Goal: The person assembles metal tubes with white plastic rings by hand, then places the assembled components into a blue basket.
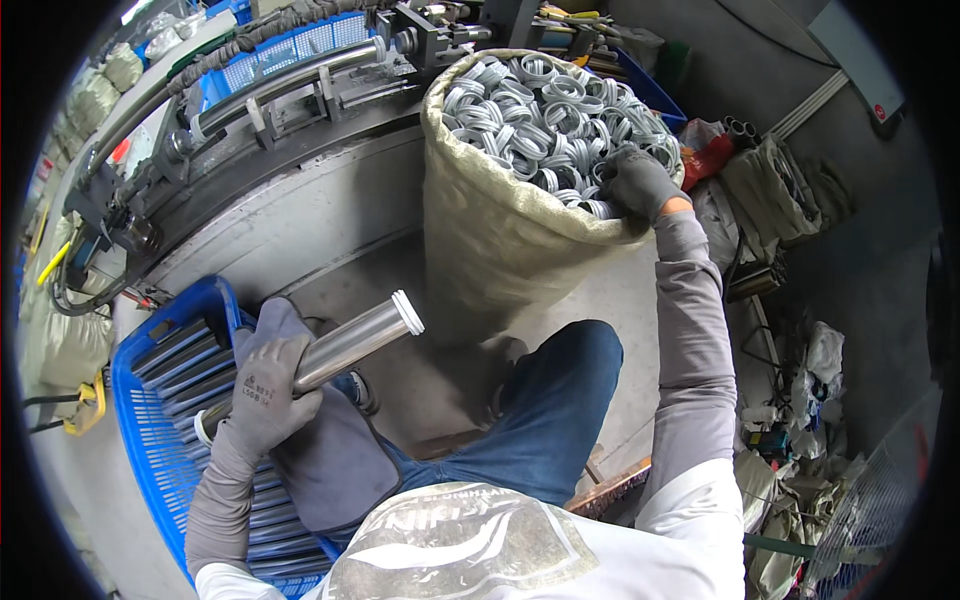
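My left hand [268, 385], in a grey glove, grips a shiny metal tube [350, 345] with a white ring cap on its far end, held over my lap. My right hand [636, 183], also gloved, reaches into a big woven sack [500, 240] and closes among the grey plastic rings [545, 110] that fill it. Whether it holds a ring I cannot tell for sure. A blue plastic crate [150, 440] at my left holds several more metal tubes.
A long machine with rails and hoses [250, 100] runs across the back left. Another blue basket [290, 50] sits behind it. Bags, rags and clutter [790, 190] lie on the floor at the right. A wire mesh piece [880, 510] stands at the lower right.
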Motion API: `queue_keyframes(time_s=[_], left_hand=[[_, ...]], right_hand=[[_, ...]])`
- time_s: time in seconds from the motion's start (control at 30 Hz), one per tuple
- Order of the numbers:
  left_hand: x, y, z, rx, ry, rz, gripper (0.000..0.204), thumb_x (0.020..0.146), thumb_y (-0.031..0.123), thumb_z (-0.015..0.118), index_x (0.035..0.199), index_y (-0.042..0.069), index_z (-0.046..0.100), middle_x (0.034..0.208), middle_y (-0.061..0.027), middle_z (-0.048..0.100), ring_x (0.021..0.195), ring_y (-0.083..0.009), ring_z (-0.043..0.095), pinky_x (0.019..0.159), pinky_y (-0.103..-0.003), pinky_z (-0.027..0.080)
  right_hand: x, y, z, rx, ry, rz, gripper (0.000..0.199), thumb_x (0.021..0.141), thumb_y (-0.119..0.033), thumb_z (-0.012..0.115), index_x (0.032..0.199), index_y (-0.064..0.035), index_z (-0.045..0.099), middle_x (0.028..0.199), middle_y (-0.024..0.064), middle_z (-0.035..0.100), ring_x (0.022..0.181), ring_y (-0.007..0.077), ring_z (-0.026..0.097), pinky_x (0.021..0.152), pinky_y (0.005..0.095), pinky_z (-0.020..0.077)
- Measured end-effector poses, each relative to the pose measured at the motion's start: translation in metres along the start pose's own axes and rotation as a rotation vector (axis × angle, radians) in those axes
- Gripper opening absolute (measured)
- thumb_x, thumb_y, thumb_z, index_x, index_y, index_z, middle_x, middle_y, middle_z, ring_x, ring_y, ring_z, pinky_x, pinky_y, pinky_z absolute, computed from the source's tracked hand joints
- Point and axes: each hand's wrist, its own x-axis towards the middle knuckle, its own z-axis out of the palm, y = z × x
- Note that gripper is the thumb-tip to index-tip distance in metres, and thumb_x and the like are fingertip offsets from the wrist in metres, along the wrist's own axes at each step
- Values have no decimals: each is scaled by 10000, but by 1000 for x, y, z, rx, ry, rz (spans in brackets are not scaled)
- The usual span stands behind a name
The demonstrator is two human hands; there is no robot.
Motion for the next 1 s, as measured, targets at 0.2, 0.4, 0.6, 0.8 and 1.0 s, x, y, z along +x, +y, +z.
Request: queue_keyframes(time_s=[0.2,0.4,0.6,0.8,1.0], left_hand=[[1,-4,-5,24,6,28,613,755,213,746,1301,-17,588,1131,-229,664,1094,-421,634,972,-498,496],[34,-11,-42,164,31,-19,617,790,239,732,1333,-11,581,1218,-240,626,1054,-433,620,942,-513,495],[178,-61,-83,598,439,6,615,841,208,773,1396,62,551,1275,-167,652,1188,-363,625,1014,-486,480],[322,-94,-120,750,505,-132,614,884,216,796,1427,100,537,1313,-147,672,1234,-328,658,1069,-453,502],[380,-140,-109,791,430,-224,630,913,209,765,1477,100,505,1354,-188,656,1301,-345,634,1106,-462,506]], right_hand=[[9,1,10,-36,-16,64,395,852,-292,716,1145,-33,772,1193,246,743,1137,393,717,1008,461,542],[-26,-10,-1,640,489,-108,384,905,-140,733,1267,-25,681,1081,74,700,993,202,658,913,342,538],[-103,-166,12,1359,-286,-186,453,1023,-87,625,1475,-97,600,1236,58,694,944,130,655,896,291,545],[-107,-207,149,1767,-548,-8,184,1001,-104,704,1133,23,705,990,92,748,827,125,688,734,262,548],[-100,-197,171,1654,-600,-7,203,969,-176,791,954,-6,681,1029,120,748,864,128,703,780,289,580]])
